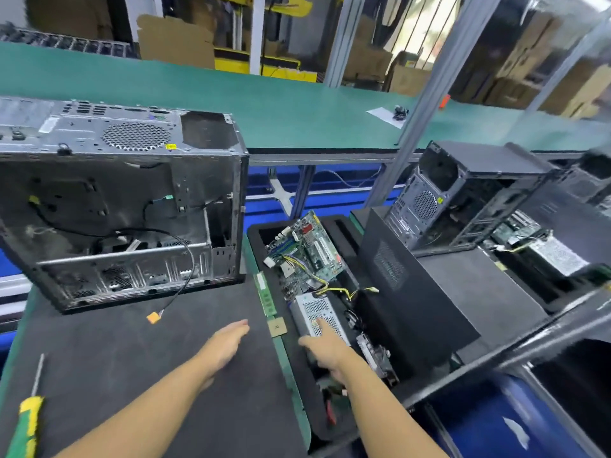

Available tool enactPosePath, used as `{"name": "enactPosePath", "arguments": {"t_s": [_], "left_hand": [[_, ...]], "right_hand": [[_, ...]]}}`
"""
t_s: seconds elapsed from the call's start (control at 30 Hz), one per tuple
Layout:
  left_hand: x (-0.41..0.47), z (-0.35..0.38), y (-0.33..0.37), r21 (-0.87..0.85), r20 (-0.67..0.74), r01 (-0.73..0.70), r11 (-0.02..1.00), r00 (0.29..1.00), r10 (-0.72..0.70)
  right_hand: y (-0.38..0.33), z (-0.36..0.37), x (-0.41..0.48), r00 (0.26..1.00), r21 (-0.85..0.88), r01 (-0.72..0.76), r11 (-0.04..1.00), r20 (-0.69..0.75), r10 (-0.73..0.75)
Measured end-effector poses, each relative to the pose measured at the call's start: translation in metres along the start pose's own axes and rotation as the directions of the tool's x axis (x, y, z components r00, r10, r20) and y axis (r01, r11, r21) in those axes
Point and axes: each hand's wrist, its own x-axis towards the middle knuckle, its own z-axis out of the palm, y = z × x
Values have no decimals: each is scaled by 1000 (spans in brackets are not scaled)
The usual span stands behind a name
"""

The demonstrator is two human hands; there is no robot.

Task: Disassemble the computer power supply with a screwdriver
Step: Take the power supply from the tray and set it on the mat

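Screwdriver: lies on the black mat at the near left, yellow-green handle toward the person, shaft pointing away. No hand is on it. It is likely parked there until there is a screw to turn.
Left hand: flat, fingers straight and together, holding nothing. It is low over the mat's right edge, probably waiting to take or steady what comes out of the bin.
Right hand: reaches into the bin and lies over the near end of the power supply. The forefinger is straight on the mesh top and the thumb is spread to the left side. The other fingers are hidden, so I cannot tell whether the grip has closed.
Power supply, place: down in the bin just right of the surface, not on the mat.
Power supply, axis: the long axis runs away from the person, leaning a little left at the far end. The mesh face is up and the cable end is far, with yellow and black wires trailing toward the motherboard.
Step, as judged: fetching the supply. It would have to reach the mat before any screw work starts.
Risk, as judged: the trailing wires could snag on the board when the supply is lifted.
Chip and memory stick: on the green edge between mat and bin, seemingly set aside.
Case: gutted, open side toward the person, at the far end of the mat. A loose cable with an orange plug spills onto the mat.
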Motion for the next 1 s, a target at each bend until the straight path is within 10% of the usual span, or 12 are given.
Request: {"name": "enactPosePath", "arguments": {"t_s": [0.4, 0.57, 0.83, 1.0], "left_hand": [[44, 102, 52, 163, -30, -25, 986, 999, 30], [51, 108, 39, 747, -47, 23, 665, 999, 17], [44, 120, 21, 532, 222, -115, 839, 975, -8], [39, 117, 17, 692, 170, -36, 721, 979, -114]], "right_hand": [[-1, -88, 53, 986, -302, 115, 947, -81, -145], [-1, -73, 63, 973, -428, 110, 897, -139, -185], [43, -15, 74, 966, -703, 1, 711, -183, -181], [32, -22, 81, 978, -750, 32, 660, -114, -176]]}}
